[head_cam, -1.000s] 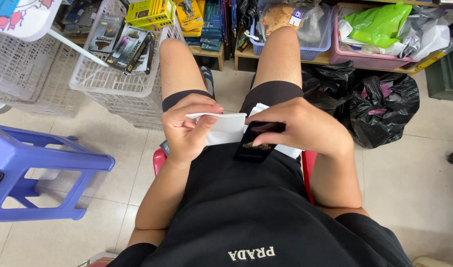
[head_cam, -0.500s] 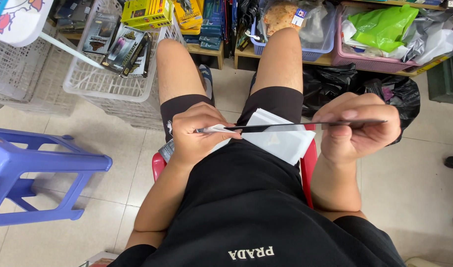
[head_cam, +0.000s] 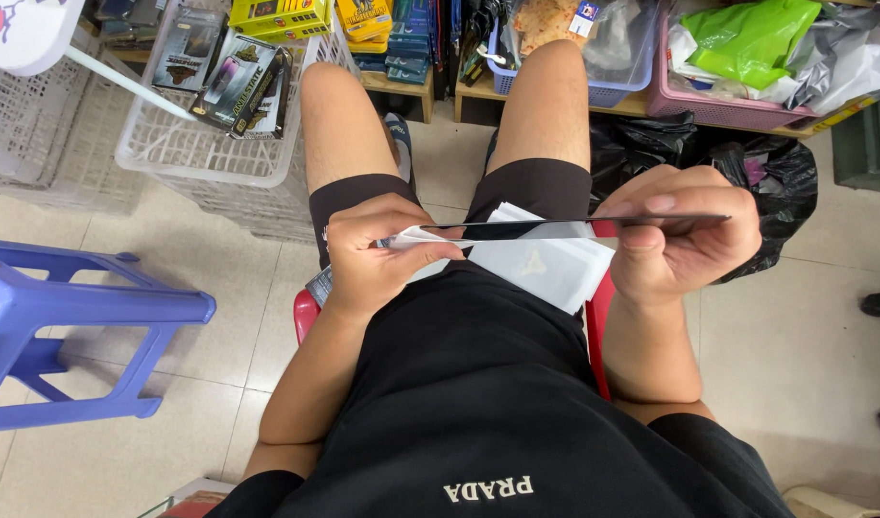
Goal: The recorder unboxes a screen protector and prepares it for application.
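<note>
**Head view: thin dark sheet held edge-on between both hands over the lap**

A thin dark sheet [head_cam: 574,222], seen almost edge-on as a narrow line, is held level above the thighs. Its right end is pinched by the right hand [head_cam: 685,240], thumb beneath and fingers curled closed above. Its left end is met by the left hand [head_cam: 378,254], whose fingers are folded shut around a small white wipe [head_cam: 411,237] pressed against the sheet. A white paper packet [head_cam: 546,264] is laid on the lap just under the sheet, over the black shorts. A red stool [head_cam: 306,312] is sat upon.

The step in hand is judged to be the wiping of the sheet's face at its left end. A light, even grip at the edges seems called for, since so thin a sheet could be bent or smudged.

Flat rectangular packages [head_cam: 243,86], dark with pale device pictures, are stood tilted in a white mesh basket [head_cam: 200,163] ahead on the left. A yellow box [head_cam: 277,14] is shelved beyond it, beside yellow and blue packs. A pink basket [head_cam: 718,105] at the upper right is filled with a bright green bag [head_cam: 747,34] and grey plastic. Black bags [head_cam: 747,163] are heaped on the floor below it. A blue stool [head_cam: 85,317] is placed at the left.
</note>
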